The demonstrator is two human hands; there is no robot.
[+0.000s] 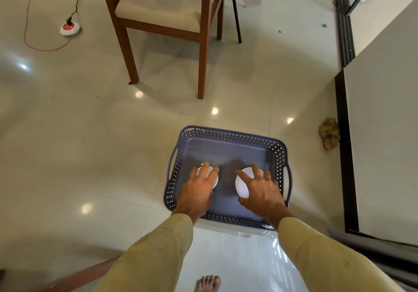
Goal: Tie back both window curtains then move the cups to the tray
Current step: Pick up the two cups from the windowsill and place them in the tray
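Note:
A dark blue perforated tray point(228, 133) with side handles rests low in front of me. Two white cups stand inside it near its front. My left hand point(198, 189) covers the left cup point(214, 179) from above, fingers wrapped over its rim. My right hand point(260, 189) grips the right cup point(241, 183) the same way, its white inside showing to the left of my fingers. Both sleeves are tan. No curtains are in view.
A wooden chair point(162, 15) with a beige seat stands beyond the tray. A red and white floor socket point(69, 28) with cables lies far left. A crumpled brown bundle point(329, 135) sits by the dark door frame point(343, 133) on the right. My bare foot point(208, 283) shows below.

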